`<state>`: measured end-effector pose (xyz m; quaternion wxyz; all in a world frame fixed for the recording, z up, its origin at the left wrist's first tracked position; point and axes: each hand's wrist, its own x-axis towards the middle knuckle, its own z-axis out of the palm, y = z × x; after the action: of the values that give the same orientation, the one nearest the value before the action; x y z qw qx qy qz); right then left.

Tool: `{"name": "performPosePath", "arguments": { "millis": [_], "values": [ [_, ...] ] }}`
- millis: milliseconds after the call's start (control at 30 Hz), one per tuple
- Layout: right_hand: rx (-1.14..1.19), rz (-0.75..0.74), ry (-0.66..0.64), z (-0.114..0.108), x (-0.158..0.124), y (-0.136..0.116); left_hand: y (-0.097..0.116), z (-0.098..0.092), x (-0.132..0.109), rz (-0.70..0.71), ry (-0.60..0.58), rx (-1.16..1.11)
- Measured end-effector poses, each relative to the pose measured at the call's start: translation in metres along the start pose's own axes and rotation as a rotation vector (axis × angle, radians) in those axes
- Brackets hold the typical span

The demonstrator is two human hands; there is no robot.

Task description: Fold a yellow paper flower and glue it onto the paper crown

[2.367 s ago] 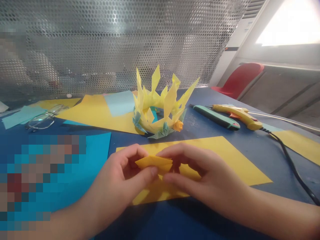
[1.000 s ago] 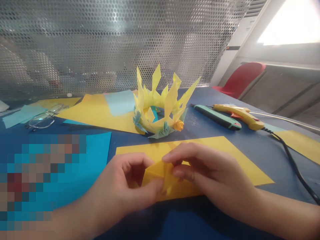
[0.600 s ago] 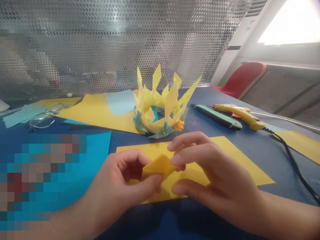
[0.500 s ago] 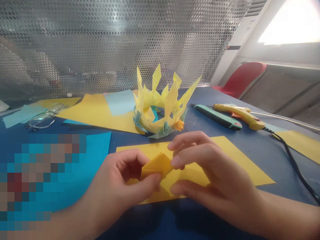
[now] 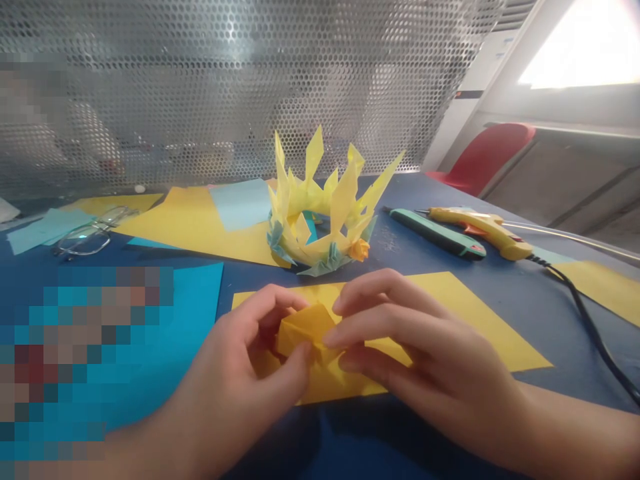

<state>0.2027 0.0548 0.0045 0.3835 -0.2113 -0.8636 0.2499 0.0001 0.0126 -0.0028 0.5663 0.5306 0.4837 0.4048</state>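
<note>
A small folded yellow paper piece [image 5: 303,328] sits between both my hands, just above a flat yellow sheet [image 5: 465,313] on the blue table [image 5: 425,267]. My left hand [image 5: 245,373] pinches the piece from the left with thumb and fingers. My right hand [image 5: 415,347] grips it from the right, fingers curled over its top edge. Behind them stands a spiky yellow paper crown [image 5: 325,207] with pale green trim and a small orange paper flower [image 5: 359,249].
A green utility knife [image 5: 435,233] and a yellow glue gun [image 5: 480,227] with a black cord [image 5: 585,327] lie at the right. Glasses [image 5: 87,233] rest at the left among yellow and blue sheets. A blue sheet [image 5: 195,300] lies left. A perforated metal screen [image 5: 225,87] closes the back.
Both hands have turned and refolded the small yellow piece; it now sits lower and more compact between the fingers. My right fingers have closed down over it.
</note>
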Motion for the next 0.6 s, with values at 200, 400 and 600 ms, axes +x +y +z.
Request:
{"name": "performPosePath", "arguments": {
  "millis": [200, 400, 600],
  "values": [
    [-0.020, -0.042, 0.003, 0.0022, -0.0008, -0.0005, -0.0032, -0.0013, 0.0000, -0.034, -0.052, 0.037],
    [-0.007, -0.013, 0.032, 0.0009, -0.0012, 0.0007, -0.0041, -0.0029, 0.0012, -0.061, -0.076, -0.013],
    [0.035, 0.036, 0.020, 0.0009, 0.0023, 0.0009, 0.0013, -0.0006, 0.0014, -0.053, -0.008, -0.028]
  ]
}}
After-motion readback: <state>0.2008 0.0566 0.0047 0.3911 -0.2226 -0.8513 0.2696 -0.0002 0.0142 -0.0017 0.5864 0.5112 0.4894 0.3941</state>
